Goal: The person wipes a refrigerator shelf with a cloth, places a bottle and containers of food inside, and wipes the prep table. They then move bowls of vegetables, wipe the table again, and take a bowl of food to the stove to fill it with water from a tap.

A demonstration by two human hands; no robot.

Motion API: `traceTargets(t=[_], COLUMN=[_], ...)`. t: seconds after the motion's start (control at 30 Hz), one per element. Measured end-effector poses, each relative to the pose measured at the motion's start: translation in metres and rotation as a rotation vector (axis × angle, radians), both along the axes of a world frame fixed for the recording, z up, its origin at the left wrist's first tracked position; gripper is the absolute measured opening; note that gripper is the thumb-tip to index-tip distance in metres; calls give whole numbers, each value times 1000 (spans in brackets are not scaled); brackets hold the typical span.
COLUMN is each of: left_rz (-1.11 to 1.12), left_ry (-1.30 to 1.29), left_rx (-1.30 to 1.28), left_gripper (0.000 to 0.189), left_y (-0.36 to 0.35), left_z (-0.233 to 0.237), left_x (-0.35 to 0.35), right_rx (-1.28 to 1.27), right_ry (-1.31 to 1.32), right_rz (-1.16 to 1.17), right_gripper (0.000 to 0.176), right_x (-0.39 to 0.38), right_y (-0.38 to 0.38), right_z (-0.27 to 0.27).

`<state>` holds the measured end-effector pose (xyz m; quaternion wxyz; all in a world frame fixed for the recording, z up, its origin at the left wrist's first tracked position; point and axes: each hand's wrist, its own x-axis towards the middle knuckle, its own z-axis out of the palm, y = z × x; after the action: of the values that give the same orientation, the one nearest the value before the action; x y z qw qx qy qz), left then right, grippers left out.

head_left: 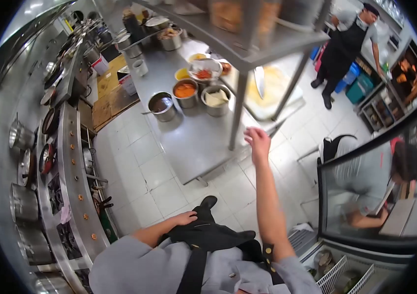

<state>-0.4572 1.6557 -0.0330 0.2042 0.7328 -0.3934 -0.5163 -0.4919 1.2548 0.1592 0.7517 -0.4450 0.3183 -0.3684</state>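
Note:
My right hand is stretched forward beside the metal shelf post, near the corner of the steel table; its fingers are bent and partly apart, with nothing seen in them. My left hand rests low against my dark apron, fingers apart and holding nothing. On the table stand a steel pot with dark liquid, a pot with orange food and a pot with pale pieces. A knife lies on a white cutting board beyond the post.
A stove with pans runs along the left. At the right are a glass door and an open refrigerated compartment with a white rack. A person in a black apron stands at the back right; another person shows through the glass.

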Motion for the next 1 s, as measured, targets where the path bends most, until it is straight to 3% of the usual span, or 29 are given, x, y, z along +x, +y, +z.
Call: traceTargets(t=[0.03,0.07,0.1,0.13,0.23,0.3,0.33,0.37,0.4,0.47,0.5,0.53,0.7,0.77,0.83,0.87,0.93,1.0], left_rz=[9,126,236,310,509,495,338,739,673,557,492,429,116,4,-58,-85,-136,-186], left_ry=[3,28,49,35,131,143,192,605,589,458,398,353,200,169,147,138,125,115], left_rx=[-17,39,95,81,210,-3,47,125,202,291,310,329,409,432,446,451,478,502], left_gripper=[48,47,45,43,34,28,29,41,42,44,45,46,51,53,55,56,58,61], left_y=[9,20,33,51,121,174,196,220,224,204,186,162,21,-22,-47,-54,-65,-75], left_z=[4,9,15,20,-8,-16,-19,-42,-34,-16,-9,-4,15,13,14,14,14,14], left_x=[12,24,40,50,70,70,74,72,79,103,121,140,205,205,193,185,167,141], right_rx=[-10,-99,20,95,27,31,18,4,-9,20,218,31,200,251,333,436,611,649], right_ry=[98,201,147,295,397,353,326,328,328,289,80,290,308,218,197,280,257,123], right_rz=[113,256,308,323,467,372,313,269,214,118,56,-25,-610,-817,-987,-1066,-1315,-1557], right_gripper=[17,23,31,36,34,24,23,23,23,18,17,16,12,12,13,14,15,19], right_x=[37,73,99,123,151,160,161,157,151,121,103,82,-88,-160,-234,-270,-345,-402], right_y=[-20,-49,-55,-60,-67,-64,-66,-66,-67,-55,-55,-58,0,38,76,99,130,159], right_z=[10,-14,-13,-7,-12,-11,-19,-20,-20,2,5,-2,4,-11,-60,-61,-127,-113])
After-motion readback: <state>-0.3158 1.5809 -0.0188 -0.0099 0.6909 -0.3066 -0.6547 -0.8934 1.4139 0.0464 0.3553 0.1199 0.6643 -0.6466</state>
